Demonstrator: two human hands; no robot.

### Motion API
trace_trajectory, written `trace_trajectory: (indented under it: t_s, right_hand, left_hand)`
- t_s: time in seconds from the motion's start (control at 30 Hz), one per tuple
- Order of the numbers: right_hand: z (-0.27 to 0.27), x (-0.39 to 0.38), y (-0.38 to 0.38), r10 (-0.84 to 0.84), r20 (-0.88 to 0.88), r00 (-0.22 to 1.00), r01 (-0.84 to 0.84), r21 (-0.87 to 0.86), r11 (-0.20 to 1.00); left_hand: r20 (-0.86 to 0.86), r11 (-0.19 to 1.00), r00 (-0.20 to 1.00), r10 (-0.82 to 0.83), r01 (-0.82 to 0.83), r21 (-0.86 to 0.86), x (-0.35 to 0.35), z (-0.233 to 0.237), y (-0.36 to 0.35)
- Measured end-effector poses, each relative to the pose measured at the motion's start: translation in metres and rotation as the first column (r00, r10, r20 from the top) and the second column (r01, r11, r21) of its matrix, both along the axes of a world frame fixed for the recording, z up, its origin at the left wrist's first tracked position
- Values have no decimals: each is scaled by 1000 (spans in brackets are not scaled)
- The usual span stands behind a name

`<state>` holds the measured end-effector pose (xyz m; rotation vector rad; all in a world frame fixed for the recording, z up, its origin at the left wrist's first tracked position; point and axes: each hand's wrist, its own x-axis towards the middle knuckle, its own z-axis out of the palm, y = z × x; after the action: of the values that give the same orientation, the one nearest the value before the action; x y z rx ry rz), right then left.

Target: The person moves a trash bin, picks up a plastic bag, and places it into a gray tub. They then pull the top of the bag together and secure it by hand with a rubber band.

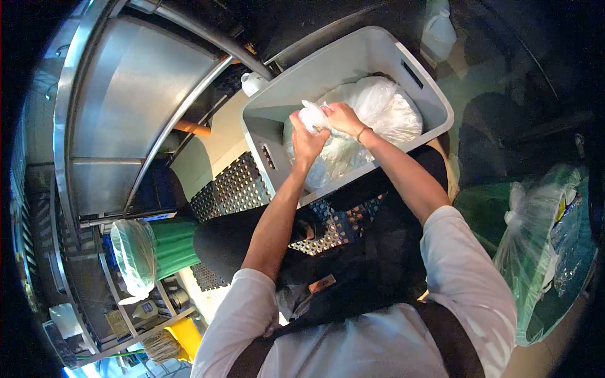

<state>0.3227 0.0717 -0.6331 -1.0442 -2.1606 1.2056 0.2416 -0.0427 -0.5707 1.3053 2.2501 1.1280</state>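
A large clear plastic bag (384, 104) with pale contents lies in a grey plastic tub (343, 55). Over the tub, my left hand (307, 142) is closed around the bunched white neck of the bag. On the other side of that bunch, my right hand (344, 120) pinches the plastic, with a thin bracelet at its wrist. The two hands are close together, with the bunched plastic between them. What fills the bag cannot be made out clearly.
Green bins with clear liners, one liner-covered bin (135, 252) at left and another green bin (542, 321) at right. A perforated black mat (233, 183) covers the floor. A steel frame (189, 101) stands left; a white jug (439, 31) is at the back right.
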Motion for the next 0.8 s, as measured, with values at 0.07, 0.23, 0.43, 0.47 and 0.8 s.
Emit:
trace_trajectory:
  t_s: [0.07, 0.23, 0.43, 0.47, 0.8]
  right_hand:
    - [-2, 0, 3, -28, 1, 1000, 28, -18, 999]
    - [7, 5, 3, -89, -112, 990, 80, -79, 994]
    - [36, 24, -10, -156, -472, 868, 419, 528, 739]
    - [28, 22, -15, -63, -267, 962, 181, 447, 876]
    - [28, 26, -27, -16, -93, 996, 37, 230, 972]
  left_hand:
    - [7, 1000, 1000, 10, -10, -14, 0, 2, 5]
    - [33, 992, 993, -111, 109, 64, -31, -31, 13]
    - [622, 975, 778, -93, -54, 214, -57, -53, 4]
    - [677, 979, 733, -63, -88, 186, -56, -52, 3]
    - [691, 948, 722, -31, -198, 249, -45, -52, 2]
